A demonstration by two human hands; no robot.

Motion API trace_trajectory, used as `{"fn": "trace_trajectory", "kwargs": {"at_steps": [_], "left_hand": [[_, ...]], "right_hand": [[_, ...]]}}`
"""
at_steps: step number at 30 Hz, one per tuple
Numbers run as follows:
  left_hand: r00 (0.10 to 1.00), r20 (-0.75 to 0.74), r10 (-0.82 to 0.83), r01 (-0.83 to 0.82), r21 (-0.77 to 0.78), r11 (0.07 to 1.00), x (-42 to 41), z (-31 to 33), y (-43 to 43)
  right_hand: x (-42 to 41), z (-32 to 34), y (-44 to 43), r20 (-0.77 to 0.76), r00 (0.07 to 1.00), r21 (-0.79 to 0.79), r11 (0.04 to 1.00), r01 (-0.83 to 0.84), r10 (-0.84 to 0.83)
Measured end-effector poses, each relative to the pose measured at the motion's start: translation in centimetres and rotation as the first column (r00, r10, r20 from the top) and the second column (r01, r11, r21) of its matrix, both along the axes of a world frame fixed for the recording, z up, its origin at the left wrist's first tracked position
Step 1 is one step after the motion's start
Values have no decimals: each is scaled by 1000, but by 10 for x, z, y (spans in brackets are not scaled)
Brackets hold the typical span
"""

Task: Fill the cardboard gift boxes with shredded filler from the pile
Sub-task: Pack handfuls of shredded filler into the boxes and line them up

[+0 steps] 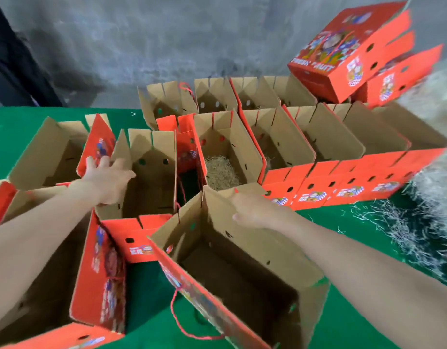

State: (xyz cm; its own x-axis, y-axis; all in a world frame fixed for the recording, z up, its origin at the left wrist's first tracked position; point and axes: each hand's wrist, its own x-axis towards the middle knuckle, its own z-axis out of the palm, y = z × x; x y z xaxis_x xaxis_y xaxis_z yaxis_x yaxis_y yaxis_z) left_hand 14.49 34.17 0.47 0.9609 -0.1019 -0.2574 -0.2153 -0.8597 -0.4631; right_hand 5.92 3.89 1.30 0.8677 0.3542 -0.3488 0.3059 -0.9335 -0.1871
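Cardboard gift boxes point(288, 137) stood open in rows on the green cloth point(355, 311), plain brown corrugated inside and bright printed red outside, with round holes punched through the walls. A middle box point(242, 139) held a nest of straw-coloured shreds point(221, 172). The filler pile point(438, 192), pale and wispy, lay far right, well apart from both hands. The left hand point(109, 177) rested with its fingers spread on an empty box point(152, 157). The right hand point(255, 210), blurred, curled over the top edge of the near box point(255, 253).

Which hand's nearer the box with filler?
Right. The right hand is just in front of the box with filler; left hand rests on the empty box beside it.
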Motion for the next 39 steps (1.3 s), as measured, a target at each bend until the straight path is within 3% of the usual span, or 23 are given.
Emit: {"fn": "trace_trajectory", "kwargs": {"at_steps": [2,4,7,10,12,16,18,22,27,30,32,34,36,39], "left_hand": [[994,111,-3,4,-12,1000,-5,8,-17],[965,262,-18,91,-268,959,-14,19,-50],[882,461,-97,391,-603,695,-41,30,-115],[890,400,-219,451,-700,554,-66,23,-179],[935,266,-236,355,-743,567,-72,10,-219],[981,26,-191,155,-700,697,-73,-11,-286],[988,20,-154,130,-646,752,-68,-14,-308],[984,24,-175,154,-599,785,-56,-10,-351],[936,-169,-307,166,-557,814,-58,-8,-423],[951,-98,-294,191,-560,806,-67,-7,-471],[945,-39,-326,229,-631,741,-74,-7,-502],[932,-48,-361,244,-653,717,-79,-11,-530],[923,-44,-381,298,-543,785,-80,-17,-550],[919,-125,-374,323,-304,896,-68,-14,-573]], "right_hand": [[12,10,-16,60,995,-54,996,-76,79],[23,15,-33,106,992,-88,994,-63,72],[27,6,-65,224,968,-9,993,121,-116],[22,-14,-110,306,934,-104,969,225,-184],[19,-26,-146,336,918,-190,939,286,-212],[14,-38,-218,411,874,-193,913,360,-259],[12,-36,-254,408,863,-173,903,394,-298],[7,-28,-325,277,877,34,916,401,-394],[-17,-26,-399,227,905,87,933,350,-361],[-26,-25,-437,185,914,153,929,337,-362],[-35,-25,-459,172,906,307,895,324,-387],[-45,-28,-482,187,863,451,821,350,-470],[-56,-35,-513,223,782,527,747,406,-582],[-74,-56,-576,257,648,433,685,586,-717]]}}
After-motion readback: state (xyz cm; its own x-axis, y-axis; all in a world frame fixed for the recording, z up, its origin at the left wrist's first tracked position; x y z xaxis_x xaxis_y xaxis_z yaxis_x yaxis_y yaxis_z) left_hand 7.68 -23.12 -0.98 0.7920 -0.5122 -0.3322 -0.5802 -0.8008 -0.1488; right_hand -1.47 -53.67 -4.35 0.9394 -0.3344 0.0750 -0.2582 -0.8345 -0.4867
